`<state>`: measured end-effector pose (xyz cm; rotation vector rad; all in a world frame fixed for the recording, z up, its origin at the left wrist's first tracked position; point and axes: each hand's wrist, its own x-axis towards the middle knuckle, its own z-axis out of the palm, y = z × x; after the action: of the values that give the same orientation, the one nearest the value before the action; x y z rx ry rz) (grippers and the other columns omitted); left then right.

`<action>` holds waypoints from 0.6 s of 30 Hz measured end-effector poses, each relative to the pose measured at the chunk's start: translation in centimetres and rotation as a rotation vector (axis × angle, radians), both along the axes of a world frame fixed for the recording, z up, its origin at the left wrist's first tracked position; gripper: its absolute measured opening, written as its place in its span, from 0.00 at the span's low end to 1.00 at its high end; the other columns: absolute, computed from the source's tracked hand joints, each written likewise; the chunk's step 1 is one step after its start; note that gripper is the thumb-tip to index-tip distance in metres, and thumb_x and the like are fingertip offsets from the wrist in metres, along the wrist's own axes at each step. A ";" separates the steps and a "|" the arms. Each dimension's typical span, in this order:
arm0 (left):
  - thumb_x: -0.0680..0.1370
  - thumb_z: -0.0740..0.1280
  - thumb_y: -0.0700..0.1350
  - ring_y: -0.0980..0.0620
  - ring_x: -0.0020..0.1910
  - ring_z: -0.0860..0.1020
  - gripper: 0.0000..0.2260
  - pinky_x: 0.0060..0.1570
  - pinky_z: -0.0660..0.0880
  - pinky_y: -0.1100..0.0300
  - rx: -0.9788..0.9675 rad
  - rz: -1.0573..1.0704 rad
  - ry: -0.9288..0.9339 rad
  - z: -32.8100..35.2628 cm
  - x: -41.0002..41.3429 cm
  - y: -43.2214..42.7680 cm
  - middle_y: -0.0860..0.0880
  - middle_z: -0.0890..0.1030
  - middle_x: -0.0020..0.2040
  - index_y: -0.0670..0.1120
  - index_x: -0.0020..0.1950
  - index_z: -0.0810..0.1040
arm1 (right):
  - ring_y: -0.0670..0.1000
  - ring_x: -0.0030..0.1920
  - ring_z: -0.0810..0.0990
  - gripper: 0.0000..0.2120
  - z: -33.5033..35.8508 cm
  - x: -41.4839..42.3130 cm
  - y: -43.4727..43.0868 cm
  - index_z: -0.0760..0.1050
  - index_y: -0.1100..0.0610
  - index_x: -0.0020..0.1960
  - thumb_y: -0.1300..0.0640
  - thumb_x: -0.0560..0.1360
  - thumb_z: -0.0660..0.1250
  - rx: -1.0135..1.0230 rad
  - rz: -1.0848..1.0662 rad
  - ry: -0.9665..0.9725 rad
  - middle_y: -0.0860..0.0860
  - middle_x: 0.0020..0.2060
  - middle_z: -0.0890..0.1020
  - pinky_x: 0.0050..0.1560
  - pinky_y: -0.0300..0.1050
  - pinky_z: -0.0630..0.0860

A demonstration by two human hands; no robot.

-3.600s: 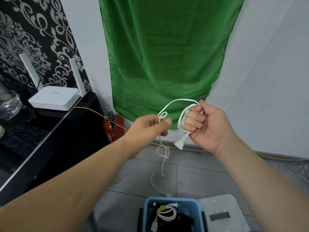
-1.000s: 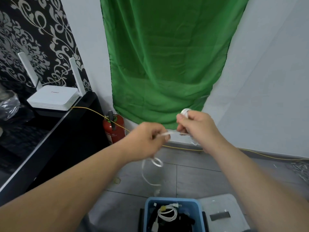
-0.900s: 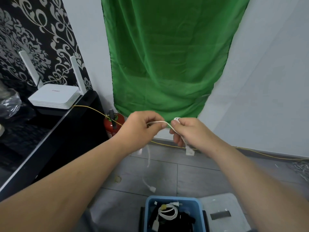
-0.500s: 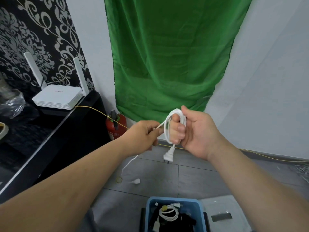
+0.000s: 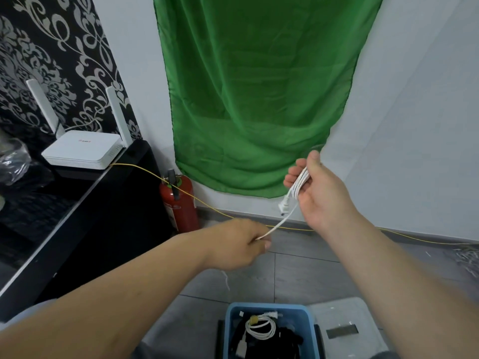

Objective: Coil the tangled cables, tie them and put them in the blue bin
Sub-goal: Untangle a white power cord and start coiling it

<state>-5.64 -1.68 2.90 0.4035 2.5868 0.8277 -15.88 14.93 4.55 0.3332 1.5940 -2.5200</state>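
My right hand (image 5: pixel 320 195) holds a coiled bundle of white cable (image 5: pixel 300 183) between thumb and fingers, with its plug (image 5: pixel 284 204) hanging just below. One strand runs taut down and left to my left hand (image 5: pixel 239 243), which pinches it; a short tail shows under that hand. The blue bin (image 5: pixel 229 332) stands on the floor at the bottom centre. It holds a tied white cable coil (image 5: pixel 260 329) and dark cables.
A black table (image 5: pixel 85 216) at the left carries a white router (image 5: pixel 83 151). A red fire extinguisher (image 5: pixel 180 203) stands by the wall under a green cloth (image 5: pixel 259 99). A thin yellow cable (image 5: pixel 337 231) runs along the floor. A clear lid (image 5: pixel 344 330) lies right of the bin.
My hands have moved apart: the right hand went up and right with the coil, the left hand dropped lower, and the strand between them is now stretched straight.
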 end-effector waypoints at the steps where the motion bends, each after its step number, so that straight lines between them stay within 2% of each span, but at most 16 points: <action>1: 0.84 0.62 0.50 0.61 0.31 0.73 0.10 0.33 0.71 0.68 0.022 0.006 0.025 0.4 -0.2 0.0 0.48 0.82 0.41 0.46 0.50 0.78 | 0.52 0.36 0.82 0.16 -0.4 0.1 0.2 0.79 0.62 0.48 0.49 0.83 0.66 0.153 0.009 0.057 0.56 0.35 0.83 0.46 0.48 0.82; 4: 0.82 0.66 0.48 0.62 0.29 0.74 0.09 0.31 0.71 0.66 0.108 0.094 0.197 1.4 -0.9 -0.9 0.51 0.80 0.35 0.50 0.43 0.79 | 0.53 0.36 0.83 0.15 -0.7 1.0 0.6 0.82 0.62 0.45 0.50 0.82 0.68 0.562 0.166 0.212 0.57 0.35 0.85 0.45 0.49 0.83; 7: 0.80 0.71 0.48 0.59 0.31 0.74 0.08 0.33 0.71 0.60 0.226 0.245 0.415 1.8 -1.8 -2.5 0.53 0.79 0.32 0.51 0.41 0.81 | 0.52 0.33 0.81 0.19 -0.2 2.3 0.4 0.82 0.61 0.46 0.47 0.83 0.65 0.759 0.507 0.227 0.55 0.33 0.85 0.43 0.49 0.80; 9: 0.77 0.75 0.51 0.56 0.30 0.73 0.07 0.33 0.72 0.59 0.311 0.370 0.499 1.9 -2.2 -3.4 0.55 0.78 0.31 0.51 0.41 0.83 | 0.52 0.32 0.78 0.24 0.0 2.9 -0.1 0.81 0.62 0.46 0.44 0.85 0.59 0.828 0.685 0.199 0.54 0.31 0.82 0.39 0.46 0.77; 11: 0.74 0.78 0.52 0.58 0.27 0.69 0.08 0.29 0.67 0.62 0.371 0.467 0.519 2.0 -2.4 -4.0 0.56 0.74 0.27 0.50 0.39 0.83 | 0.54 0.29 0.74 0.28 0.2 3.4 -0.6 0.80 0.63 0.44 0.43 0.86 0.54 0.741 0.789 0.142 0.56 0.29 0.77 0.36 0.45 0.74; 13: 0.75 0.77 0.51 0.59 0.27 0.67 0.09 0.28 0.66 0.63 0.401 0.499 0.514 1.9 -2.4 -4.2 0.53 0.74 0.27 0.48 0.40 0.83 | 0.54 0.28 0.69 0.27 0.8 3.8 -1.1 0.77 0.62 0.42 0.44 0.87 0.52 0.505 0.875 0.057 0.56 0.27 0.71 0.34 0.47 0.71; 16: 0.80 0.70 0.50 0.52 0.30 0.74 0.09 0.33 0.73 0.53 0.413 0.458 0.454 1.5 -2.2 -4.2 0.47 0.80 0.32 0.48 0.44 0.84 | 0.52 0.27 0.63 0.25 2.0 4.1 -1.7 0.73 0.59 0.39 0.46 0.86 0.50 0.174 0.932 -0.031 0.53 0.27 0.65 0.32 0.46 0.67; 18: 0.84 0.65 0.49 0.49 0.32 0.77 0.10 0.36 0.76 0.52 0.381 0.434 0.361 0.9 -2.1 -3.9 0.47 0.82 0.35 0.49 0.46 0.82 | 0.51 0.27 0.62 0.24 2.5 4.2 -2.0 0.72 0.58 0.38 0.47 0.85 0.51 -0.040 0.870 -0.069 0.52 0.28 0.64 0.32 0.46 0.66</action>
<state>-7.73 -5.59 3.81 0.0935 2.8939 1.5364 -11.67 12.98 7.08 -0.2392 1.2641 -1.8308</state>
